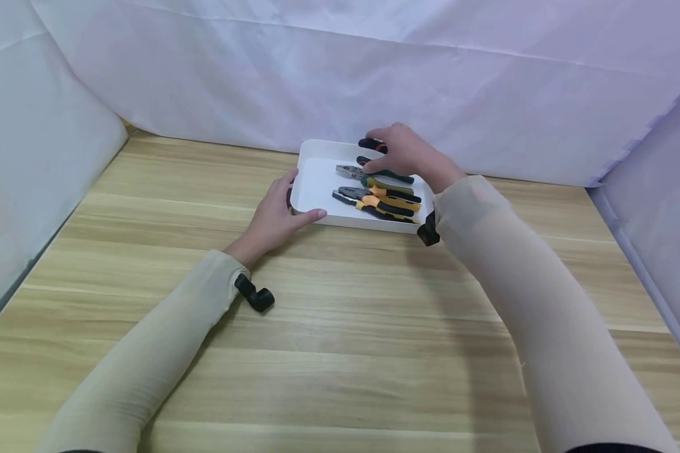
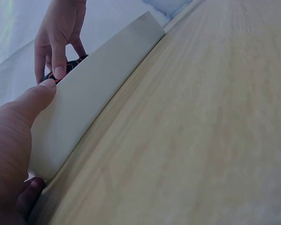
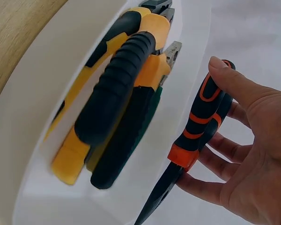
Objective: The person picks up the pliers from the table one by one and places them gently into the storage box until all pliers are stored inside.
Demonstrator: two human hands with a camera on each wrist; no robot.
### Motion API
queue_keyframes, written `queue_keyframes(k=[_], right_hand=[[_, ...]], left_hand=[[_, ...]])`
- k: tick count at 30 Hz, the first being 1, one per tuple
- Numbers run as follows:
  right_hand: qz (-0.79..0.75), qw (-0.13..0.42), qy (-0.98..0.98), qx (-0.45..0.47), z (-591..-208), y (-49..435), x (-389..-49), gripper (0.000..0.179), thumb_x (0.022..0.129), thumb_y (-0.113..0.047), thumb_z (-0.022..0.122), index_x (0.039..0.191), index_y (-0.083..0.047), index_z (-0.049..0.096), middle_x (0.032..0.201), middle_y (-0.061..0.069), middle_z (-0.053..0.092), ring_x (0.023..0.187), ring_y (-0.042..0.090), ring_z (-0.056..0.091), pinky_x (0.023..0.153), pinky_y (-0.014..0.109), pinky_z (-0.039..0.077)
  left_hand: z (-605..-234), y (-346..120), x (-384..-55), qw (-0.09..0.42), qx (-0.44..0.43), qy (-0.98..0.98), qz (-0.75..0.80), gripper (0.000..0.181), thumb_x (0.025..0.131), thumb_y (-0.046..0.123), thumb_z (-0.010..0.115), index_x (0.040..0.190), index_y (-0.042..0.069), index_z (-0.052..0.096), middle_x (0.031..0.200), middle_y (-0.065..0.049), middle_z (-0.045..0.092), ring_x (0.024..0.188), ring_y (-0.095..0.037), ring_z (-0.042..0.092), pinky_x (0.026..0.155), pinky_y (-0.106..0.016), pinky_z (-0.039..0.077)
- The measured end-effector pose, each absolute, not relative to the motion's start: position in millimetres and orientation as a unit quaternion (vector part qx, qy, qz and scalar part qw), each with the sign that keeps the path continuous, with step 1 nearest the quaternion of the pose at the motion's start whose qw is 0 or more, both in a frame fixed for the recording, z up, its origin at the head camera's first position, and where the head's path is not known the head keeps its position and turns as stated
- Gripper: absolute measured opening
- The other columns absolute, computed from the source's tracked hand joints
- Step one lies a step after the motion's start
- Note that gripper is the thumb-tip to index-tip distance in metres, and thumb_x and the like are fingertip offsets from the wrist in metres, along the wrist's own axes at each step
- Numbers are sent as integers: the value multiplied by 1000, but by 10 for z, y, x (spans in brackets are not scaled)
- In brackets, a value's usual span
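A shallow white tray (image 1: 315, 182) lies at the back of the table. My left hand (image 1: 274, 214) grips its left front corner; the thumb (image 2: 42, 96) presses the front wall and the fingers reach around the left side. Over the back right of the tray, my right hand (image 1: 405, 151) holds pliers (image 3: 199, 122) with black-and-orange handles. Its thumb lies along one handle, and the fingers are behind. Their dark nose tapers downward in the right wrist view. Several other pliers (image 3: 117, 84), with yellow, black and green handles, lie side by side in the tray, partly overlapping.
White cloth (image 1: 340, 82) hangs right behind the tray and along both sides of the wooden table (image 1: 328, 340). The tray's left part shows bare floor. Black wrist mounts (image 1: 255, 294) sit on both sleeves, the right one close to the tray's front right corner.
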State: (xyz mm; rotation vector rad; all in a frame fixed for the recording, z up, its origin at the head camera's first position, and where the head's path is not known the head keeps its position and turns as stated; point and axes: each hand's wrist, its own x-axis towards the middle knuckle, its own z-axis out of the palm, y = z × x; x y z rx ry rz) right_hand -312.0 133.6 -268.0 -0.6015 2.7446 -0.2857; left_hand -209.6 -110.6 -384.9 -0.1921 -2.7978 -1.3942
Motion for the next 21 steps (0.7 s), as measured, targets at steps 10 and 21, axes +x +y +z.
queue_keyframes(k=[10,21], right_hand=[[-96,181,956,-211,-2823,1254,-3233,78,96,-37,70,158,-9,33,152,19,47,134,35,44,119,51,37],[-97,192,955,-205,-2919,1219,-3218,76,96,-36,69,158,-9,34,153,18,47,136,34,44,119,50,36]], left_hand=[[-3846,-1116,-2070,8,-63,-891,-450,108,83,54,78,162,12,19,161,-16,33,149,-29,36,123,-47,32],[-3846,-1101,-2071,8,-67,-892,-446,108,83,55,77,163,12,18,162,-15,32,149,-27,35,123,-46,32]])
